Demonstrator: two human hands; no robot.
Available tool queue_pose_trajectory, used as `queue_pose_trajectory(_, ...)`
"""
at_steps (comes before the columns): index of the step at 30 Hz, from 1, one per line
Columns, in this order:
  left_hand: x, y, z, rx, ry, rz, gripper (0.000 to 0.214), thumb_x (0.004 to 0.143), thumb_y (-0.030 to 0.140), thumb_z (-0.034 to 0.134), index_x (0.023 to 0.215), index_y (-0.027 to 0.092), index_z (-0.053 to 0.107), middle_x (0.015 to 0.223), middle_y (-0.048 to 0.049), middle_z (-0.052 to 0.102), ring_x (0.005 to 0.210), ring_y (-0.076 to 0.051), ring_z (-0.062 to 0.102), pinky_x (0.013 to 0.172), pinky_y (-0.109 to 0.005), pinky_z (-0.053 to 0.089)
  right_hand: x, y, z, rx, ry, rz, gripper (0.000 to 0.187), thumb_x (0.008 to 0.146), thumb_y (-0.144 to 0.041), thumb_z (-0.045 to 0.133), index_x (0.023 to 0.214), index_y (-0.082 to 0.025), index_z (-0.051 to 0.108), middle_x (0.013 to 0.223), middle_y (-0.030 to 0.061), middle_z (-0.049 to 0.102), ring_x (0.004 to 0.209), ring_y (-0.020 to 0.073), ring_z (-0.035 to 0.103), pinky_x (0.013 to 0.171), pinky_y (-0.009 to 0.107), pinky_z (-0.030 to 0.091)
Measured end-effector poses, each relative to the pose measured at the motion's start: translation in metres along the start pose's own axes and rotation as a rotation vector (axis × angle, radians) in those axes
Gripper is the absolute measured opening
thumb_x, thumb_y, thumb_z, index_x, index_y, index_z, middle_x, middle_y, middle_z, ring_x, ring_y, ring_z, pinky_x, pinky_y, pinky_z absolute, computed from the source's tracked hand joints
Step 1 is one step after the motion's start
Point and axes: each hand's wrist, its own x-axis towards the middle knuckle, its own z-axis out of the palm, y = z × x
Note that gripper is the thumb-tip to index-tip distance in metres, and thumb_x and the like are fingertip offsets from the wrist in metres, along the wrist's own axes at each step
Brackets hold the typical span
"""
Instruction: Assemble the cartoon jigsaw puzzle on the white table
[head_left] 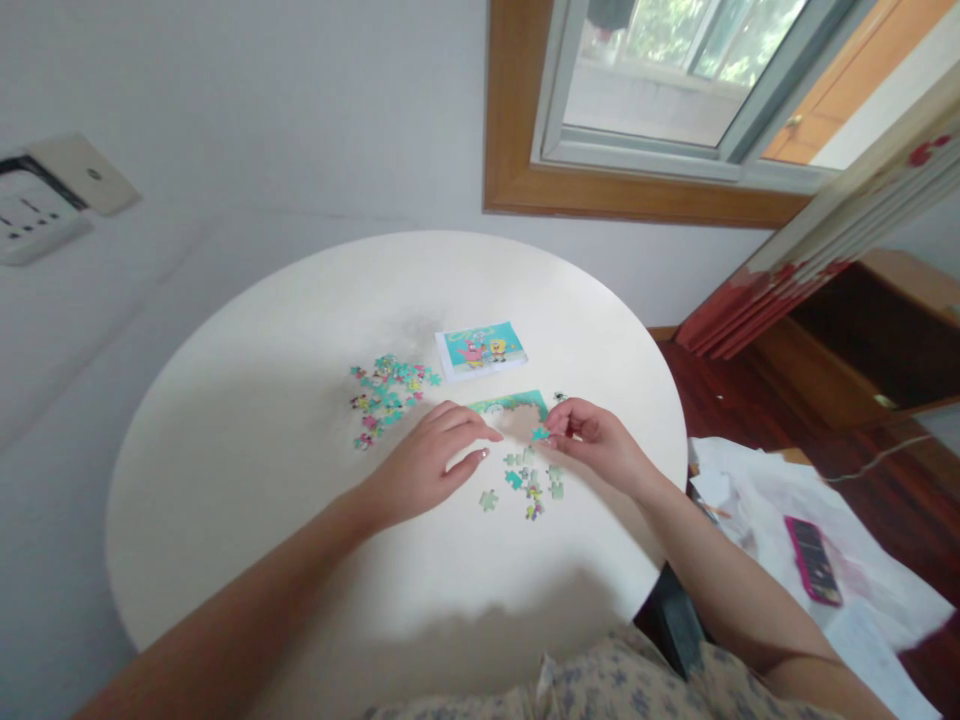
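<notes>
Between thumb and fingers, my right hand [592, 440] holds a teal jigsaw puzzle piece [540, 434] just off the right side of the partly joined puzzle [531, 400]. My left hand [435, 455] hovers at the puzzle's left side, thumb and index finger apart with nothing between them; it hides part of the puzzle's left end. Several loose pieces [514, 480] lie below the puzzle, some showing pale backs. Left of my left hand spreads a pile of mixed pieces [390, 385]. Above the puzzle lies a picture card [484, 350] with a pink and a yellow cartoon figure.
Everything lies on a round white table [247, 400] against the wall. One dark piece [560, 397] lies by the puzzle's upper right corner. Beyond the table's right edge are white papers [750, 480] and a pink-edged phone [814, 560]. A window [660, 90] is above.
</notes>
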Motion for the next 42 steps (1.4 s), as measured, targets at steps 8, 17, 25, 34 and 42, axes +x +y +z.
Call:
queue_pose_trajectory(8, 0.003, 0.015, 0.005, -0.19, 0.141, -0.161, 0.019, 0.096, 0.031, 0.051, 0.092, 0.02, 0.065, 0.088, -0.0037, 0.066, 0.089, -0.018, 0.058, 0.083, -0.032, 0.045, 0.011, -0.005, 0.046, 0.244, 0.008, 0.107, 0.031, 0.068, -0.042, 0.08, 0.074, -0.018, 0.06, 0.065, -0.0029, 0.058, 0.058, 0.0103, 0.052, 0.058, 0.024, 0.043)
queue_pose_trajectory(17, 0.001, 0.004, -0.001, -0.319, 0.171, -0.311, 0.024, 0.094, 0.034, 0.048, 0.084, 0.018, 0.062, 0.081, -0.0024, 0.062, 0.076, -0.015, 0.056, 0.067, -0.026, 0.046, 0.013, -0.003, 0.048, 0.171, -0.096, 0.042, 0.019, 0.079, -0.038, 0.072, 0.085, -0.02, 0.072, 0.078, 0.0025, 0.072, 0.071, 0.0143, 0.064, 0.068, 0.028, 0.05)
queue_pose_trajectory(25, 0.003, 0.004, -0.007, -0.262, 0.064, -0.211, 0.025, 0.094, 0.033, 0.05, 0.079, 0.019, 0.063, 0.077, -0.0016, 0.063, 0.078, -0.016, 0.057, 0.075, -0.028, 0.045, 0.013, -0.005, 0.042, 0.172, -0.128, 0.1, 0.033, 0.087, -0.05, 0.061, 0.084, -0.018, 0.069, 0.08, 0.0036, 0.07, 0.058, 0.0102, 0.059, 0.055, 0.024, 0.047)
queue_pose_trajectory(34, 0.004, 0.003, 0.002, -0.308, 0.071, -0.266, 0.033, 0.097, 0.036, 0.044, 0.074, 0.017, 0.06, 0.072, -0.0007, 0.059, 0.071, -0.014, 0.055, 0.068, -0.026, 0.044, 0.01, -0.007, 0.049, 0.135, -0.181, 0.099, 0.034, 0.084, -0.05, 0.063, 0.075, -0.017, 0.063, 0.061, -0.0012, 0.059, 0.05, 0.0081, 0.041, 0.048, 0.023, 0.031)
queue_pose_trajectory(42, 0.003, 0.007, 0.001, -0.322, 0.088, -0.297, 0.02, 0.092, 0.031, 0.05, 0.084, 0.018, 0.062, 0.078, -0.0011, 0.062, 0.074, -0.014, 0.056, 0.066, -0.025, 0.044, 0.009, -0.005, 0.053, 0.211, -0.107, 0.123, 0.033, 0.081, -0.049, 0.067, 0.072, -0.017, 0.066, 0.059, -0.0017, 0.058, 0.049, 0.0077, 0.039, 0.047, 0.023, 0.028)
